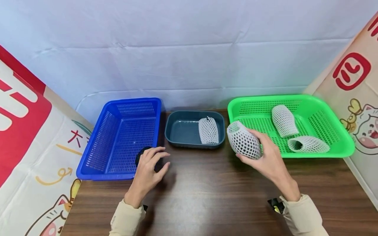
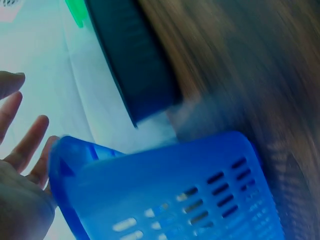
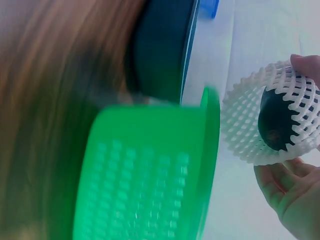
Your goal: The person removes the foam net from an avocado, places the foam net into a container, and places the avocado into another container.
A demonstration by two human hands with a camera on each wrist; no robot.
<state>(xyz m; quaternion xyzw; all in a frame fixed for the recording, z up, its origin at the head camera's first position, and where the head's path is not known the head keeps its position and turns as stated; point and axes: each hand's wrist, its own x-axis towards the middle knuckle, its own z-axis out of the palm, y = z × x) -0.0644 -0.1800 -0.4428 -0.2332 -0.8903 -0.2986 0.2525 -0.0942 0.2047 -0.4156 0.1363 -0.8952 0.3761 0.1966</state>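
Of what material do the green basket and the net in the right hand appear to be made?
Green basket: probably moulded plastic, fairly shiny, with smooth rim and regular openings. Net: likely matte white foam, given its thick, puffy strands.

On my table, the tray sits between left basket and right basket; one net sleeve lies in the tray, two net sleeves in right basket
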